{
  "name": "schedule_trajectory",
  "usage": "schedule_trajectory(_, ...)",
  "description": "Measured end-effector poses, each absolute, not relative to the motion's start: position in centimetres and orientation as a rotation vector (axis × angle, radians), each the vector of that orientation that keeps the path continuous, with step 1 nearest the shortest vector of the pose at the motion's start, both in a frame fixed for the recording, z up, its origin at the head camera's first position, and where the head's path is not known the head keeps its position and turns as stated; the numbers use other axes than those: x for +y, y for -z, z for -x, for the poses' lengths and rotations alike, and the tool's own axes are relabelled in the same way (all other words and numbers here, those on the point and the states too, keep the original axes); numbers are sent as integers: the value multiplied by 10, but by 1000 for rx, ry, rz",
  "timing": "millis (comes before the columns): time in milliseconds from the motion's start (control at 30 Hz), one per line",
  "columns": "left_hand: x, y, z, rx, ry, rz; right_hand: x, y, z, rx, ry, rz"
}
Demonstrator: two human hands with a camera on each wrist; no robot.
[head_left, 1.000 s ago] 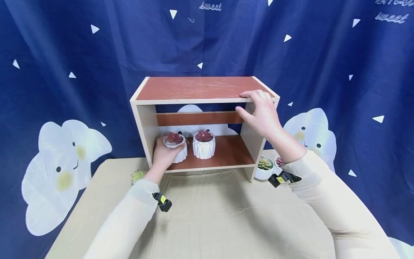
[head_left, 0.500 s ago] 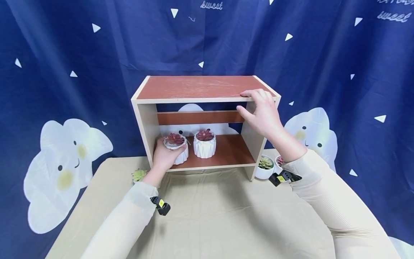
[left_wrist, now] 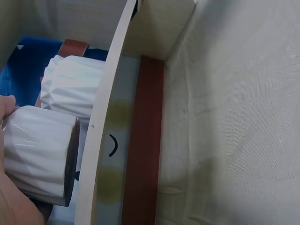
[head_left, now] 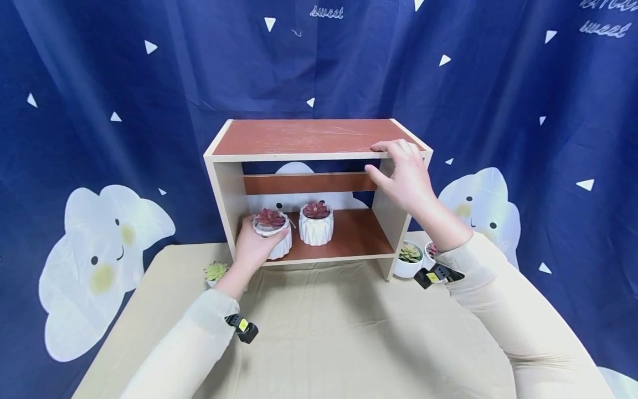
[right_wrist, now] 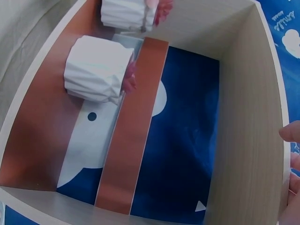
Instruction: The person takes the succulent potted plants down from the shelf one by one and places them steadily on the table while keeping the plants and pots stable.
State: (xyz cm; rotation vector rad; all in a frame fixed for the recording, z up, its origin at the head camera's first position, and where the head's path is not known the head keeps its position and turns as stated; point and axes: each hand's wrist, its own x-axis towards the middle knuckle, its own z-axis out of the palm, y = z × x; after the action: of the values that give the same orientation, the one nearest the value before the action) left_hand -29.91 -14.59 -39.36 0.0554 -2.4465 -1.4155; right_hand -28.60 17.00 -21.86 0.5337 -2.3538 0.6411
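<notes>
My left hand (head_left: 253, 244) grips a white ribbed pot with a red succulent (head_left: 279, 249) at the left front of a small shelf unit (head_left: 319, 136). In the left wrist view this pot (left_wrist: 40, 150) shows its dark underside edge, close to the shelf's pale front edge. To its right, a similar white pot with a red succulent (head_left: 316, 230) stands on the brown lower board. My right hand (head_left: 406, 174) rests its fingertips on the top board near the right front corner, thumb spread below the front edge. In the right wrist view its fingers (right_wrist: 291, 132) show beside that edge.
A green succulent (head_left: 216, 271) sits left of the unit, partly behind my left wrist. On the right stand a white pot with a green succulent (head_left: 408, 260) and another reddish plant (head_left: 431, 249), partly hidden by my wrist. A blue curtain (head_left: 319, 61) hangs behind the table (head_left: 319, 332).
My left hand has brought the gripped pot slightly forward, toward the shelf's front edge, and its wrist has drawn back a little. The right hand and the other pot stay put.
</notes>
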Motion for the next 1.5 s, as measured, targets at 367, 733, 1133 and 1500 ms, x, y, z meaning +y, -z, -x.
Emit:
schedule_trajectory(367, -146, 387, 283, -2432, 1443, -5, 170, 218, 285, -2347, -643, -527)
schedule_trajectory(733, -154, 389, 267, -2379, 1426, 60, 169, 221, 286, -2347, -648, -505)
schedule_trajectory(1133, -165, 384, 246, -2435, 1433, 85, 167, 222, 286, -2327, -642, -516)
schedule_trajectory(1500, -176, 388, 235, -2404, 1465, 161, 168, 221, 287, -2317, -637, -524)
